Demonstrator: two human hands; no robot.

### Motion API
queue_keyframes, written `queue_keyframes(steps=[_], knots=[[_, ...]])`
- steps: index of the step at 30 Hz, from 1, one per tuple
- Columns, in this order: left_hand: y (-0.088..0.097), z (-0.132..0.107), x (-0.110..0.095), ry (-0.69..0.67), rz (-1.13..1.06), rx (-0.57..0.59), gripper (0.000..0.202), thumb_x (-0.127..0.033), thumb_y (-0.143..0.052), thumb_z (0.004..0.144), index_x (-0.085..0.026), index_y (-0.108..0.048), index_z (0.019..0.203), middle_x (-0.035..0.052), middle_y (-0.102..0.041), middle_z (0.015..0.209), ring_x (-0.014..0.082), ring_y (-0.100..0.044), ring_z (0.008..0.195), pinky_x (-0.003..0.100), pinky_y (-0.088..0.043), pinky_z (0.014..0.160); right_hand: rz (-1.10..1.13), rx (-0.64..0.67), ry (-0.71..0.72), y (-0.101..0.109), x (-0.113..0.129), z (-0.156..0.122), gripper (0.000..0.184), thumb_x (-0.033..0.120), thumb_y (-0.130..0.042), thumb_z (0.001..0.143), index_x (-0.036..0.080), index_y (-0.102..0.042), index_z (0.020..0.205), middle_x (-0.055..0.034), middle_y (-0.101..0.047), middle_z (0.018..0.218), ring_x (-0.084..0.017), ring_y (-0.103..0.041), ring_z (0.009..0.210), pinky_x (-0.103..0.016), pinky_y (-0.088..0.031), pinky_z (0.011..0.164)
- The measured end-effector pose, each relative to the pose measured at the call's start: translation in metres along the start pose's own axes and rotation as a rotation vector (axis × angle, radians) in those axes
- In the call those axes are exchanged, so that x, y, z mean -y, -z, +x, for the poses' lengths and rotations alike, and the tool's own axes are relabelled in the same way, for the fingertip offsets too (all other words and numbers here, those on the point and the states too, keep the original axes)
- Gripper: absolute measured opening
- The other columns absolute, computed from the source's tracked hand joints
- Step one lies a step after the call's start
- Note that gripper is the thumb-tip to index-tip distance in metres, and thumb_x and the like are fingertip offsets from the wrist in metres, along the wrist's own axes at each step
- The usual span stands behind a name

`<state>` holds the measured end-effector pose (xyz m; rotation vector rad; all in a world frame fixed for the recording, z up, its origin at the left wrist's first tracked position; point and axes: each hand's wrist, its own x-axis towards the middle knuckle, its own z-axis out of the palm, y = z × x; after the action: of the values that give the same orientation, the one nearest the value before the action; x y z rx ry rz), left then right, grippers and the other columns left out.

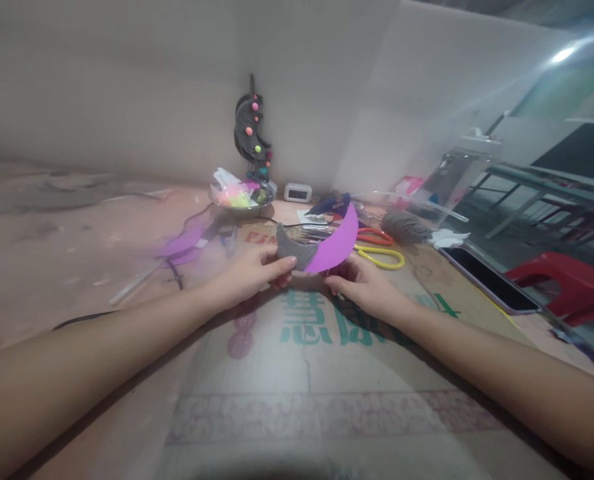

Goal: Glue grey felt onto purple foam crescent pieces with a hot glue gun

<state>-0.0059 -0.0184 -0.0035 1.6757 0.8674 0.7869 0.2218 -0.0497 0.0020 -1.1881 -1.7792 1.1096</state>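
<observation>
In front of me is a crescent moon cut-out (337, 243), its right part bare purple and its left part wrapped in grey yarn (299, 255). My left hand (259, 272) pinches the wrapped part, thumb in front and fingers behind. Below the purple part, my right hand (364, 283) is closed with thumb and fingers together. Whatever it grips is too small or hidden to make out. Scissors with yellow handles (383, 257) and a red-handled pair (377, 236) lie just beyond the crescent.
Flattened cardboard (287, 373) covers the table under my arms. Behind stand a bowl of craft bits (244, 207), a decorated grey crescent (247, 130) and a small digital clock (297, 193). A blue glue gun (331, 204), grey yarn ball (405, 225) and phone (491, 279) lie right; purple scraps (183, 244) left.
</observation>
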Motion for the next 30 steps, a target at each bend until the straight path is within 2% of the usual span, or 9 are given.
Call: queue_keyframes(steps=[5,12,16,18,21,25,28,30], knots=[[-0.001,-0.001,0.000,0.003,-0.003,0.002,0.036,-0.049,-0.057,0.086,-0.015,-0.057,0.075,0.0014,-0.061,0.070,0.0105,-0.054,0.061,0.021,-0.038,0.053,-0.020,-0.021,-0.021,-0.001,0.003,-0.001,0.015,0.016,-0.058,0.074,0.019,-0.052,0.088,0.0030,-0.058,0.067,-0.011,-0.053,0.058,-0.026,-0.043,0.056],[-0.003,-0.001,-0.003,0.021,-0.039,-0.032,0.033,-0.045,-0.058,0.086,-0.015,-0.055,0.074,0.0005,-0.060,0.067,0.0097,-0.054,0.058,0.021,-0.039,0.051,0.023,-0.042,0.096,0.000,0.009,-0.003,0.022,0.035,-0.062,0.079,0.018,-0.055,0.090,0.0017,-0.055,0.072,-0.009,-0.050,0.056,-0.024,-0.042,0.052],[-0.004,0.000,-0.001,-0.016,0.034,-0.026,0.035,-0.046,-0.058,0.086,-0.015,-0.055,0.071,0.0003,-0.059,0.063,0.0105,-0.054,0.057,0.023,-0.042,0.055,-0.017,-0.155,0.055,0.000,0.010,-0.003,0.024,0.041,-0.060,0.082,0.020,-0.051,0.087,0.0041,-0.051,0.062,-0.010,-0.048,0.052,-0.024,-0.042,0.051],[-0.004,0.000,-0.002,-0.024,0.048,-0.009,0.036,-0.047,-0.057,0.086,-0.015,-0.056,0.072,0.0006,-0.060,0.065,0.0107,-0.055,0.058,0.023,-0.043,0.057,-0.057,-0.217,0.065,-0.001,0.012,-0.005,0.024,0.041,-0.060,0.083,0.020,-0.050,0.088,0.0028,-0.055,0.065,-0.012,-0.050,0.054,-0.026,-0.043,0.053],[-0.003,0.000,-0.004,0.002,0.039,0.011,0.037,-0.050,-0.053,0.087,-0.014,-0.060,0.079,0.0016,-0.062,0.069,0.0114,-0.056,0.060,0.023,-0.043,0.056,-0.251,-0.273,0.259,-0.002,0.014,-0.011,0.015,0.032,-0.061,0.082,0.021,-0.051,0.084,-0.0014,-0.059,0.075,-0.014,-0.055,0.066,-0.028,-0.046,0.062],[-0.001,-0.002,-0.004,-0.029,0.078,0.056,0.048,-0.058,-0.047,0.088,-0.014,-0.066,0.081,0.0038,-0.065,0.073,0.0128,-0.057,0.064,0.023,-0.043,0.058,-0.515,-0.142,0.561,0.000,0.009,-0.016,0.009,0.021,-0.059,0.082,0.022,-0.051,0.079,-0.0005,-0.057,0.072,-0.014,-0.051,0.064,-0.027,-0.043,0.060],[0.000,-0.003,0.000,-0.023,0.080,0.081,0.053,-0.062,-0.045,0.087,-0.015,-0.068,0.079,0.0048,-0.065,0.074,0.0142,-0.057,0.066,0.025,-0.044,0.060,-0.621,-0.094,0.657,0.000,0.002,-0.016,0.010,0.015,-0.058,0.082,0.022,-0.051,0.082,0.0000,-0.056,0.073,-0.013,-0.050,0.064,-0.026,-0.041,0.060],[0.000,-0.003,0.002,-0.004,0.081,0.042,0.048,-0.060,-0.050,0.085,-0.016,-0.066,0.077,0.0032,-0.063,0.071,0.0148,-0.057,0.065,0.025,-0.043,0.059,-0.682,-0.094,0.688,-0.001,0.000,-0.015,0.012,0.011,-0.055,0.083,0.022,-0.051,0.082,-0.0002,-0.057,0.073,-0.014,-0.051,0.066,-0.027,-0.041,0.061]])
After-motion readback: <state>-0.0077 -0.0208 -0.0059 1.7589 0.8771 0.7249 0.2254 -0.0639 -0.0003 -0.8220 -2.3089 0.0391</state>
